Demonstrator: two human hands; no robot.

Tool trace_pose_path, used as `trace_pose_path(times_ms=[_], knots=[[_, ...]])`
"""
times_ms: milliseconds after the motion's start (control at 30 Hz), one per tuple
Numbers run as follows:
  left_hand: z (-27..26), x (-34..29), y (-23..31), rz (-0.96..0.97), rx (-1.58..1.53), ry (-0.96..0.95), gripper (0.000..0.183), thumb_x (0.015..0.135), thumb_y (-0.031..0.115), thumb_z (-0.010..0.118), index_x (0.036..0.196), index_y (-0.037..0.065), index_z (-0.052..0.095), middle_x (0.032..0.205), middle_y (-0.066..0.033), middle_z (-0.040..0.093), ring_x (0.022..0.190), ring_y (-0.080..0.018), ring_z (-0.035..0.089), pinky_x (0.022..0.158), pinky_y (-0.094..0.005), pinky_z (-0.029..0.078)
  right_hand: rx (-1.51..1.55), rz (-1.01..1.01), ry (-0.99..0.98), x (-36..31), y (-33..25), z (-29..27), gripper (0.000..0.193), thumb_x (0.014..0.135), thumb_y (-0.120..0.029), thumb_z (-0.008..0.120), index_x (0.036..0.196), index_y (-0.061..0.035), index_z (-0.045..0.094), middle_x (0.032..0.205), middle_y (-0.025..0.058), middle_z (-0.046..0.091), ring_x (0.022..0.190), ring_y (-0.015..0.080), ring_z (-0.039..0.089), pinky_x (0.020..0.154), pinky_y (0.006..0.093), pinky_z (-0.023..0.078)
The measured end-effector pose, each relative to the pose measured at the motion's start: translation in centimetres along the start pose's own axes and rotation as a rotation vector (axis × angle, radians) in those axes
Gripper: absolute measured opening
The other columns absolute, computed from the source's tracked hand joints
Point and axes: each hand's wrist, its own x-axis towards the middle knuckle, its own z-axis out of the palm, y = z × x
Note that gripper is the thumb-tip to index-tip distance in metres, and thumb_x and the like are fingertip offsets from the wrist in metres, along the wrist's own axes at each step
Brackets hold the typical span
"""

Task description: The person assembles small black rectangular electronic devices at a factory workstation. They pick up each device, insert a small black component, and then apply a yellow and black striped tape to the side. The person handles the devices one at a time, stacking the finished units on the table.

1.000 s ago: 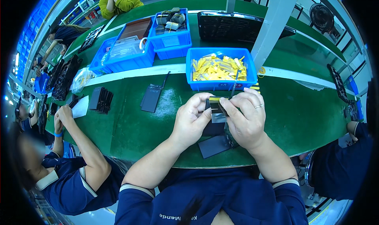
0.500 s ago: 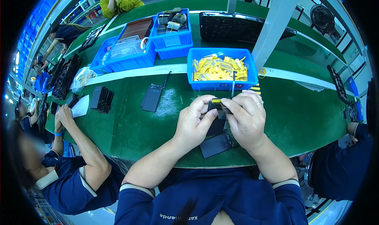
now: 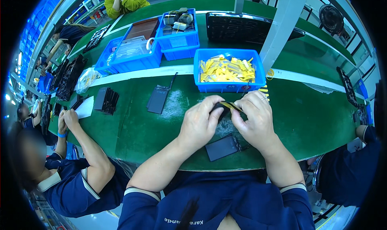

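My left hand [image 3: 197,121] and my right hand [image 3: 254,116] are closed, gripping opposite sides of a flat black battery pack [image 3: 221,107] with a yellow strip along its upper edge. The pack is tilted and seen nearly edge-on, and my fingers cover much of it. Below my hands, another flat black battery pack [image 3: 221,148] lies on the green table, its thin dark cable end toward my right hand. Just beyond my hands stands a blue bin [image 3: 225,87] full of yellow strips [image 3: 229,70].
Two overlapping black packs [image 3: 159,99] lie left of my hands, with a row of similar packs [image 3: 106,100] farther left. Blue crates [image 3: 139,63] stand behind. A metal post [image 3: 282,28] rises behind the bin. At left, a co-worker's hands [image 3: 67,119] work over the table [image 3: 137,129].
The pack between my hands has tipped from showing its dark face to nearly edge-on. My hands stay close together, and the view has shifted slightly.
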Motion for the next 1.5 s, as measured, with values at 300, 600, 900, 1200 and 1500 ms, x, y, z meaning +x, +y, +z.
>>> trace_pose_path(times_ms=[300,600,900,1200,1500], knots=[[-9.4,3.6,-7.7,-0.41,0.595,0.119,0.018,0.087,0.013,0.053,0.099,0.001,0.06,0.091,-0.0216,0.065,0.089,-0.0388,0.061,0.079,-0.0438,0.047,0.159,0.174,-0.108,-0.4,0.7,0.4,0.014,0.067,-0.005,0.069,0.075,0.0012,0.06,0.073,0.012,0.056,0.071,0.0293,0.055,0.064,0.0396,0.044],[-4.7,2.9,-1.3,-0.038,-0.064,-0.183,0.024,0.077,0.013,0.069,0.096,0.0,0.065,0.086,-0.0067,0.062,0.077,-0.0139,0.059,0.069,-0.0262,0.048,0.381,0.416,-0.344,0.2,1.0,-0.2,0.016,0.073,-0.011,0.067,0.081,0.0017,0.062,0.075,0.0131,0.057,0.073,0.0294,0.056,0.065,0.0384,0.045],[-1.2,1.6,-1.1,-0.356,-0.434,-0.24,0.016,0.083,0.002,0.062,0.099,0.001,0.062,0.081,-0.006,0.061,0.067,-0.0106,0.058,0.061,-0.0242,0.048,0.4,0.339,-0.143,-0.1,1.3,0.2,0.013,0.074,-0.008,0.069,0.083,0.0015,0.066,0.077,0.011,0.061,0.07,0.0252,0.06,0.065,0.0325,0.047],[0.9,0.9,-3.0,-0.058,0.544,-0.191,0.02,0.074,0.008,0.067,0.092,0.001,0.061,0.079,-0.0123,0.059,0.073,-0.0288,0.061,0.067,-0.038,0.05,0.35,0.408,0.013,0.0,1.1,-0.5,0.014,0.074,-0.005,0.071,0.084,0.0027,0.067,0.077,0.0108,0.062,0.071,0.0219,0.061,0.064,0.0297,0.047],[0.7,-1.1,2.8,0.002,0.455,-0.799,0.05,0.063,0.035,0.079,0.091,0.001,0.056,0.087,-0.0148,0.062,0.084,-0.0311,0.062,0.072,-0.0414,0.05,0.265,0.31,0.064,0.0,1.2,-0.4,0.012,0.073,-0.003,0.07,0.085,0.0004,0.067,0.078,0.0108,0.062,0.071,0.0245,0.061,0.064,0.0319,0.048]])
